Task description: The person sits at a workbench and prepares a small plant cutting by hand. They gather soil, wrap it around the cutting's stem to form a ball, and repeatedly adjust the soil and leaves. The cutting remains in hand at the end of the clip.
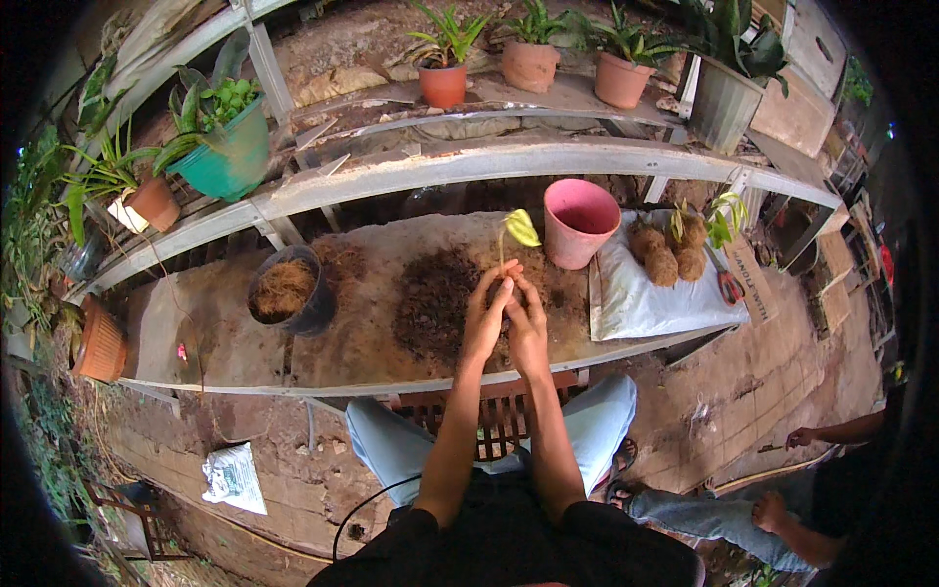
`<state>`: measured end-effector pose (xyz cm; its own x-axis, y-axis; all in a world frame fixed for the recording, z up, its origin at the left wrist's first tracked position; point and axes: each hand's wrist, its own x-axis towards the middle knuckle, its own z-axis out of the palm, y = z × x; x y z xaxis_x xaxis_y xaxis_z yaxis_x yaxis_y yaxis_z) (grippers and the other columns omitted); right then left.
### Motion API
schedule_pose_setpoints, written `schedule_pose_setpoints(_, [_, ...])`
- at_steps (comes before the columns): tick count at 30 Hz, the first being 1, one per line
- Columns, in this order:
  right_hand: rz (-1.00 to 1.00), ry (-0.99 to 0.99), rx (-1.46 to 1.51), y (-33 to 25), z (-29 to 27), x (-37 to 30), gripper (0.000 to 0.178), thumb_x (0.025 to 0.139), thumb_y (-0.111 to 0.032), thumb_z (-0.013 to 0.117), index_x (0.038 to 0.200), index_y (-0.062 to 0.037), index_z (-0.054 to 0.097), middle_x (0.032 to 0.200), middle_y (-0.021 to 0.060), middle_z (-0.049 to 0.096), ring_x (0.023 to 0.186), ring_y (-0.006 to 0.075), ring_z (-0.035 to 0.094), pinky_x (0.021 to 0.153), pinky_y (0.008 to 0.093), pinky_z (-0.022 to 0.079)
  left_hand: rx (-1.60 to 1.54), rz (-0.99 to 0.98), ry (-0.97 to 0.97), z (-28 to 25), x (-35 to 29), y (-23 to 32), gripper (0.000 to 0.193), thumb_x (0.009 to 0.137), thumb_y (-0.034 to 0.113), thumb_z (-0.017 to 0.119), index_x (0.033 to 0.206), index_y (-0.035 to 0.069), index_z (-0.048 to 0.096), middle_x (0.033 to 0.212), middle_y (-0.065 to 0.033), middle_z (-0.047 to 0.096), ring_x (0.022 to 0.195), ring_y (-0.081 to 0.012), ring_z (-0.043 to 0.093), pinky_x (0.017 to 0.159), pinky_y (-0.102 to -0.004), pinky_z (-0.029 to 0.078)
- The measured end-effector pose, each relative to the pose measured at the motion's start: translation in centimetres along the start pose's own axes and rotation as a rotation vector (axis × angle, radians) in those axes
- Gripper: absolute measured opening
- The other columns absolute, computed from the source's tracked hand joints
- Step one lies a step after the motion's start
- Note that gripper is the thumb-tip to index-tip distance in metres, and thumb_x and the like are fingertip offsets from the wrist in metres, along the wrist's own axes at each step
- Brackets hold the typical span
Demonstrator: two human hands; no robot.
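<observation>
Both my hands are raised over the near side of the work table (196, 328), closed together around the base of a small seedling (521, 229). My left hand (483, 315) and my right hand (529, 311) press against each other, fingertips meeting near the stem. One yellow-green leaf and a thin pale stem rise above the fingers; the roots are hidden in my grip. A heap of dark soil (430, 298) lies on the table just left of my hands. Behind them to the right stands a pink pot (581, 223).
A black pot of brown fibre (284, 291) stands left. On the right, a white sack (626, 315) bears several brown root balls (661, 262) and red-handled scissors (730, 288). Potted plants line the back shelf (469, 166). Another person's hand (770, 511) shows lower right.
</observation>
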<state>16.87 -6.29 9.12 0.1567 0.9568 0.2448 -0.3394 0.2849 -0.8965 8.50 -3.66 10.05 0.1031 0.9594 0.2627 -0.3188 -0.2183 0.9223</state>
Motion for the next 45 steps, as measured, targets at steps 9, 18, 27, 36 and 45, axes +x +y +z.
schedule_pose_setpoints(9, [-0.236,-0.016,-0.329,-1.2,1.1,-0.6,0.038,0.077,-0.003,0.076,0.107,-0.0007,0.053,0.127,0.0152,0.057,0.121,0.0289,0.051,0.106,0.0399,0.037,-0.55,-0.16,0.073,-0.5,-0.5,-0.2,0.032,0.098,0.029,0.051,0.116,0.003,0.058,0.117,-0.0106,0.062,0.111,-0.0203,0.057,0.096,-0.0346,0.045])
schedule_pose_setpoints(18, [-0.388,0.028,-0.644,-4.9,-0.6,-0.2,0.019,0.081,-0.011,0.074,0.096,-0.0004,0.069,0.115,0.0138,0.061,0.103,0.0267,0.058,0.092,0.0375,0.044,-0.441,-0.105,0.157,-2.2,-0.8,0.9,0.022,0.098,0.028,0.056,0.102,0.007,0.059,0.089,-0.0051,0.064,0.066,-0.0138,0.062,0.046,-0.0278,0.044])
schedule_pose_setpoints(27, [-0.263,0.1,-0.411,-1.9,-1.3,0.3,0.019,0.088,-0.005,0.066,0.106,-0.0006,0.067,0.105,0.01,0.063,0.095,0.0183,0.062,0.084,0.0308,0.05,-0.143,-0.083,0.167,-1.5,-1.2,1.6,0.026,0.1,0.033,0.053,0.098,0.007,0.056,0.09,-0.0047,0.062,0.067,-0.0119,0.06,0.044,-0.0248,0.039])
schedule_pose_setpoints(36, [-0.129,0.032,-0.282,-2.4,-0.4,-0.2,0.03,0.091,-0.015,0.065,0.119,-0.003,0.062,0.116,0.0119,0.061,0.106,0.0208,0.059,0.093,0.0324,0.045,-0.194,-0.09,0.149,-1.0,-1.5,2.1,0.029,0.102,0.035,0.047,0.104,0.008,0.059,0.085,-0.0046,0.064,0.065,-0.0108,0.061,0.043,-0.0271,0.046])
schedule_pose_setpoints(45, [-0.109,-0.065,-0.201,-2.4,0.1,-0.1,0.042,0.095,-0.018,0.062,0.133,-0.0046,0.051,0.123,0.0108,0.057,0.109,0.0185,0.057,0.095,0.0326,0.045,-0.264,-0.227,0.102,-2.3,0.0,4.1,0.035,0.1,0.045,0.047,0.103,0.012,0.058,0.084,-0.0035,0.064,0.06,-0.0103,0.06,0.038,-0.0226,0.035])
